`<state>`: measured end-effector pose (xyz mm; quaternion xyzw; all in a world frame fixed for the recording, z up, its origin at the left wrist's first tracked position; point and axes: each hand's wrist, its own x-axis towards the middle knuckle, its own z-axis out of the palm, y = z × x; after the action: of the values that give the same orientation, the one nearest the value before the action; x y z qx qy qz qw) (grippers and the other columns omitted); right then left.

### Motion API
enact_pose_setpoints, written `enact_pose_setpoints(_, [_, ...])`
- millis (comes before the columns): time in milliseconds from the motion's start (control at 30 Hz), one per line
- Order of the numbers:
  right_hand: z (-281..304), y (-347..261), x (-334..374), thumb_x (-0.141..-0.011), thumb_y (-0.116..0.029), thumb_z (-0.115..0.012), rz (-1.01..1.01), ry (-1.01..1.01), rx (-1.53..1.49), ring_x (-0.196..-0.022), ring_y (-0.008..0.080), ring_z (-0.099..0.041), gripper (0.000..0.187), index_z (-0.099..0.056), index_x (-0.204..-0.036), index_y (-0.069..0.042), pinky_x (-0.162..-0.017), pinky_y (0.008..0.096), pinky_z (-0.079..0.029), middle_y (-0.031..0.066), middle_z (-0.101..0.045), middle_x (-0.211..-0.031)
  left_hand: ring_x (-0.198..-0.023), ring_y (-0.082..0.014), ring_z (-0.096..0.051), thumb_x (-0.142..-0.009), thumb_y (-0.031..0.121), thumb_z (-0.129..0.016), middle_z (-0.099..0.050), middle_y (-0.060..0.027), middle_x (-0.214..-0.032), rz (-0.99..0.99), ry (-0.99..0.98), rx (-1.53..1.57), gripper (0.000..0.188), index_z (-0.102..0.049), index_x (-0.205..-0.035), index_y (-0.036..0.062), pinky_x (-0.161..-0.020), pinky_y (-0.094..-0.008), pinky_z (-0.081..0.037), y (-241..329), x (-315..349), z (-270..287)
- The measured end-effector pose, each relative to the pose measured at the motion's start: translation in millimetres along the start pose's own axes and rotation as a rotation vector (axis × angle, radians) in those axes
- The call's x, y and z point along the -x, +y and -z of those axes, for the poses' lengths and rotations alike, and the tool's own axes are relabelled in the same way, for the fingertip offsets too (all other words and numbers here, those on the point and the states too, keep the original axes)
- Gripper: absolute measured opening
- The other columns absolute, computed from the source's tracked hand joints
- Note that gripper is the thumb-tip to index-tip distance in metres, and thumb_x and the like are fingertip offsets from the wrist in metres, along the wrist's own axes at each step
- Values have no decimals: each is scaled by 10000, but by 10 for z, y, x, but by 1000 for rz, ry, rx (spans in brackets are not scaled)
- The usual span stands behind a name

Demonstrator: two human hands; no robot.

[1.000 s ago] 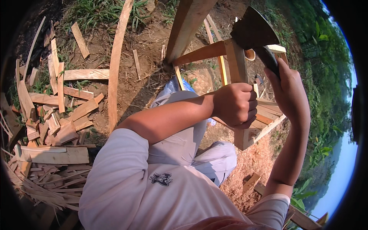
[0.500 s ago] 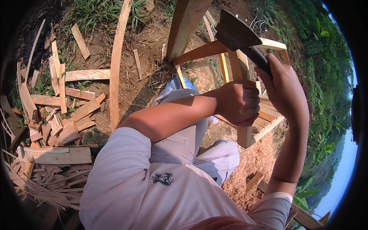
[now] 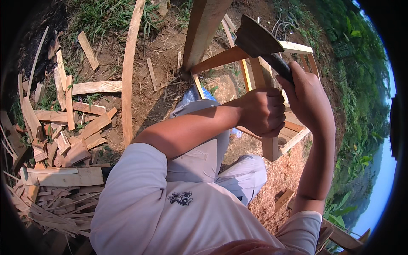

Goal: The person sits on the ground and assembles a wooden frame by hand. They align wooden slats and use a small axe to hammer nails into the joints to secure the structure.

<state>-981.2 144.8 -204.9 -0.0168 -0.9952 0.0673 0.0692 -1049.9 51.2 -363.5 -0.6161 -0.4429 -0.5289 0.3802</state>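
My right hand [image 3: 307, 95] is wrapped round the dark handle of a cleaver-like machete [image 3: 258, 37]. Its broad, dark blade is raised above a wooden frame with slats [image 3: 293, 131] and points up and to the left. My left hand [image 3: 261, 112] is closed in a fist round an upright wooden post [image 3: 270, 148] of that frame, just below and left of my right hand. The post shows above and below the fist. The blade appears over the post's upper end; whether they touch, I cannot tell.
A thick timber post [image 3: 204, 34] stands at the top middle, beside a long leaning plank [image 3: 129, 76]. Offcuts [image 3: 76, 148] lie heaped on the left. Wood shavings [image 3: 280, 178] cover the ground below the frame. Green plants [image 3: 357, 106] line the right.
My right hand and the machete have shifted slightly left. The left hand keeps its hold on the post.
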Motion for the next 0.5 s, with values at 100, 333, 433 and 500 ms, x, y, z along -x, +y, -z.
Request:
enact_pose_setpoints(100, [92, -52, 165, -1010, -159, -698, -98, 46, -164, -612, 416, -534, 176, -628, -1093, -20, -602, 434, -478, 219, -611, -725, -672, -210, -600, -786, 248, -696, -562, -22, -676, 1, -185, -110, 229, -593, -644, 101, -736, -358, -531, -33, -10, 174])
enact_pose_setpoints(333, [-154, -84, 1419, -1094, -122, -576, -442, 540, -823, -543, 27, -483, 121, -620, -1073, -12, -477, 226, -342, -27, -541, -669, -661, -208, -566, -773, 195, -665, -483, -21, -667, -4, -289, -117, 194, -542, -644, 117, -678, -363, -499, -44, -126, 217])
enact_pose_setpoints(433, [-577, 60, 2250, -1093, -137, -585, -668, 708, -856, -501, 40, -470, 117, -607, -1102, -23, -449, 213, -336, -22, -531, -662, -721, -225, -610, -793, 183, -653, -542, -31, -709, 21, -348, -137, 172, -564, -667, 107, -742, -377, -523, -35, -142, 252])
enact_pose_setpoints(500, [-812, 89, 2746, -1059, -110, -644, -880, 743, -909, -488, 52, -478, 101, -595, -1090, -27, -433, 220, -356, -7, -542, -676, -799, -246, -653, -807, 177, -646, -599, -50, -756, 51, -378, -145, 145, -595, -701, 92, -820, -392, -541, -1, -129, 279])
